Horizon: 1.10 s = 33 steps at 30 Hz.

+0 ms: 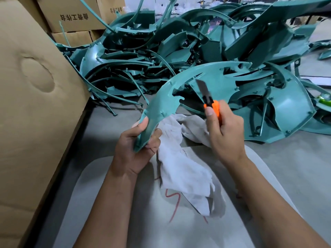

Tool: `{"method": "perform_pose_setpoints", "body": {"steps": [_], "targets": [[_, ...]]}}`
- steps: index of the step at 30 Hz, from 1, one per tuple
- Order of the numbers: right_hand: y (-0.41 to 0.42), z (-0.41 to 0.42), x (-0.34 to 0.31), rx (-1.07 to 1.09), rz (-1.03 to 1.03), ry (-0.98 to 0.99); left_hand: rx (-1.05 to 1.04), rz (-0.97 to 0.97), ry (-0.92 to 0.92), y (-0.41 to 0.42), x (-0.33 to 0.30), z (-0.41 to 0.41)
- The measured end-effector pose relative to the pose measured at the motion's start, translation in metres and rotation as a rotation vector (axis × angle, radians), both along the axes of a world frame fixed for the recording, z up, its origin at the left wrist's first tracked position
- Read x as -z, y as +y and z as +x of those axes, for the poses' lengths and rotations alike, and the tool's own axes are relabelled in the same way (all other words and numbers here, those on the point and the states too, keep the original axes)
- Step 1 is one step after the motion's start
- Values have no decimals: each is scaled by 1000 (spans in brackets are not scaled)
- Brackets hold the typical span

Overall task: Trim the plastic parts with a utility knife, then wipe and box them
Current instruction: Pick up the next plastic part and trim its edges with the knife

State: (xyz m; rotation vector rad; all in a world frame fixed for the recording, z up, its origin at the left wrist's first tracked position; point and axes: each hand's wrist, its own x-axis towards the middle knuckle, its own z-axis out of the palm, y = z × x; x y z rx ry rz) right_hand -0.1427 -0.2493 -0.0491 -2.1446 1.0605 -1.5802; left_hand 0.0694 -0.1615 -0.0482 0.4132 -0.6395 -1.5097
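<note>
My left hand (137, 149) grips the lower end of a curved teal plastic part (161, 99), which arcs up and to the right above the table. My right hand (226, 135) grips an orange utility knife (212, 106) with its blade out. The blade tip lies against the inner edge of the part near its upper slot. A white cloth (180, 169) lies crumpled on the table under both hands.
A big heap of teal plastic parts (206, 47) fills the table's far side and right. A large cardboard box (30, 97) stands at the left, with more cartons (71, 17) stacked behind it. A pale mat (125, 221) covers the near table.
</note>
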Motion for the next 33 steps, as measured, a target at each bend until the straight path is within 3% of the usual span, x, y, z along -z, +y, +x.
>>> {"method": "perform_pose_setpoints", "body": {"steps": [3, 9, 22, 33], "targets": [[6, 6, 0, -120, 7, 100, 0, 80, -64, 1, 2, -2], [7, 8, 0, -234, 9, 95, -40, 227, -225, -4, -1, -12], [12, 8, -4, -306, -8, 83, 160, 360, 40, -4, -5, -27], [10, 9, -1, -171, -13, 108, 265, 400, 107, -4, 0, -25]]}}
